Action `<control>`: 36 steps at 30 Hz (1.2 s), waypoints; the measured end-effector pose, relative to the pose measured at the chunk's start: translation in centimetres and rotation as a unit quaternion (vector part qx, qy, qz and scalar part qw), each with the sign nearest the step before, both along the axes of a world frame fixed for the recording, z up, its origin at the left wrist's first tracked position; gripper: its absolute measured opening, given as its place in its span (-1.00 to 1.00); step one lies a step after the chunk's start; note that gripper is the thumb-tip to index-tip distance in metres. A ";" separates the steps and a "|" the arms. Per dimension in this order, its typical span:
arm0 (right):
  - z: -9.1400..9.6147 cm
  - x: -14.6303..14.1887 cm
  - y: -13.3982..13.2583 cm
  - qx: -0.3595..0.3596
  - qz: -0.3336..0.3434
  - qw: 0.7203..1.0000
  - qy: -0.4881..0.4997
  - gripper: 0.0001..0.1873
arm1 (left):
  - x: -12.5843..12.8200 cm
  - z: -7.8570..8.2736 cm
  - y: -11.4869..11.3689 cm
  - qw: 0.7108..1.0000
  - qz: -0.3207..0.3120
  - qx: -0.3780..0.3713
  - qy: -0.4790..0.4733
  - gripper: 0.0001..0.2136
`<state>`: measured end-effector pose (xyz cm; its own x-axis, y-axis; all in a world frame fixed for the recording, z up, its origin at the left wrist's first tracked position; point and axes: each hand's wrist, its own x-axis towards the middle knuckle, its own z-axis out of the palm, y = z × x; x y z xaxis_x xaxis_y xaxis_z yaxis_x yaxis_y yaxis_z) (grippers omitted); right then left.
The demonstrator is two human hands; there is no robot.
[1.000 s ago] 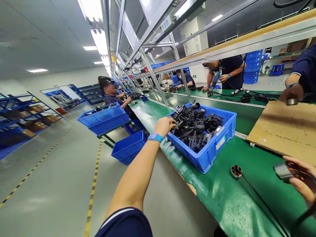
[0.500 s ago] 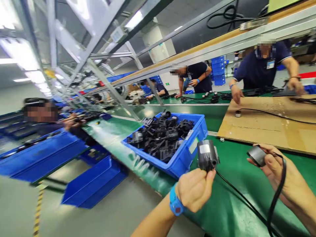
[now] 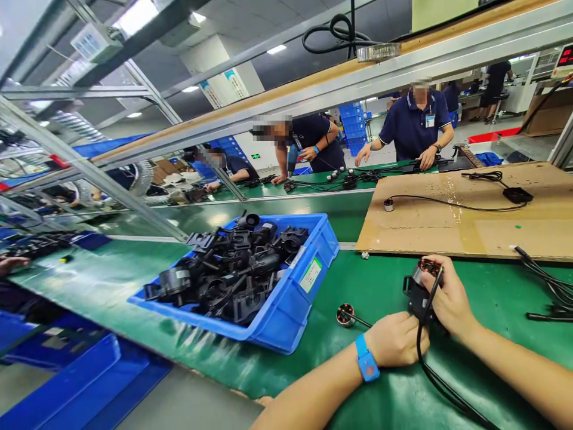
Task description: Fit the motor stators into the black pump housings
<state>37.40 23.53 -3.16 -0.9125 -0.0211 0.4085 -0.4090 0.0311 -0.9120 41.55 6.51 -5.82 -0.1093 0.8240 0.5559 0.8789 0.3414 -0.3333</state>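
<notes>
My left hand [image 3: 396,341], with a blue wrist strap, grips a black plastic housing [image 3: 417,297] from below. My right hand [image 3: 453,303] has its fingers around a round metal motor part with copper windings [image 3: 422,273]. This part sits at the top opening of the housing; how deep it goes in is hidden by my fingers. Its black cable [image 3: 427,365] hangs down in front of my left fingertips toward the bottom edge. A second round part with copper windings [image 3: 345,315] lies on the green bench left of my hands, its cable running under my left hand.
A blue bin [image 3: 286,331] full of black plastic housings [image 3: 233,272] stands to the left. Behind my hands, a cardboard sheet [image 3: 430,236] carries a small motor on a cable [image 3: 388,205]. Black cables [image 3: 548,280] lie at right. Several co-workers [image 3: 418,128] stand across the bench.
My hands have come together, bringing the motor part from the right onto the housing. My view has turned to the right, and the second wound part on the bench now shows.
</notes>
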 end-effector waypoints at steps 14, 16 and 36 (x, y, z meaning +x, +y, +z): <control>-1.7 1.3 3.0 0.198 0.068 0.952 0.222 -0.48 | -0.8 1.0 2.2 0.722 0.133 0.358 -0.576 -0.02; -0.6 0.8 3.4 0.252 0.079 0.939 0.219 -0.52 | -0.5 1.4 2.0 0.699 0.142 0.375 -0.592 0.00; 4.0 -0.1 5.6 0.403 0.226 0.876 0.139 -0.54 | -0.1 2.0 1.2 0.704 0.123 0.355 -0.602 -0.01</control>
<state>37.25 29.14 0.88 -0.6039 -0.7390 0.2985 -0.7484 0.3969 -0.5315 41.49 7.75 -3.81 -0.9450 0.2589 0.1998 0.2628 0.2375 0.9352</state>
